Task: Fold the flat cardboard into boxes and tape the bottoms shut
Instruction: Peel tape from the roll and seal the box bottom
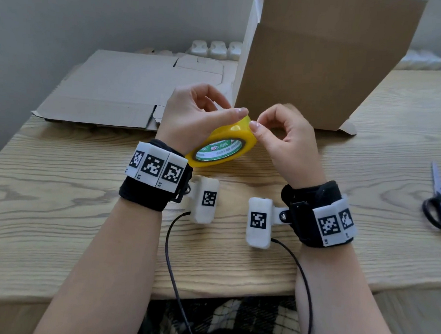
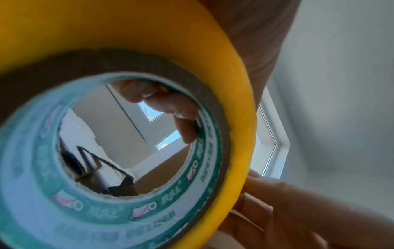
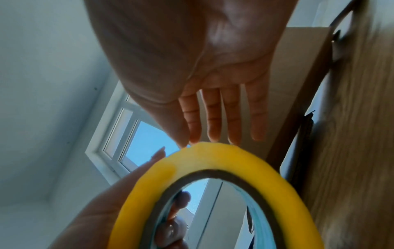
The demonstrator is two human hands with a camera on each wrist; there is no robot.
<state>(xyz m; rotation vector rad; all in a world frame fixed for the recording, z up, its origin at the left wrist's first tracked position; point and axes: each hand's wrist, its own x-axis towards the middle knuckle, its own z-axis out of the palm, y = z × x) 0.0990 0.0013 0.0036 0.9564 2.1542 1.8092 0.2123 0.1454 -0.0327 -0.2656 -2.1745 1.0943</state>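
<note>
A pale wood-grain bench (image 1: 56, 208) carries everything, set against a plain grey wall. The tape (image 1: 226, 146) — a yellow roll with a green-and-white printed core — is the landmark, held tilted just above the bench near its middle. Behind the tape to the right stands an erected box (image 1: 318, 64), leaning, its flaps at the bench. Behind the tape to the left lies flat cardboard (image 1: 120, 91). Scissors (image 1: 439, 203) lie well to the right of the tape, at the bench edge. A row of white objects sits behind the cardboard by the wall; what they are cannot be told.

The left hand (image 1: 194, 113) holds the tape: its thumb lies along the outer rim and its fingers curl through the core, a closed grip on the roll. The right hand (image 1: 285, 137) comes in from the right, thumb and forefinger pinched together at the tape's top edge, the other fingers loosely curled. Both wrists wear black bands with printed markers and white camera housings.

The left wrist view looks through the core (image 2: 127, 139) and shows fingertips (image 2: 185, 131) hooked inside it, plus a window beyond — hidden from the head view. The right wrist view shows the right palm (image 3: 213, 50) above the yellow rim (image 3: 213, 156), thumb and forefinger tips meeting on it.
</note>
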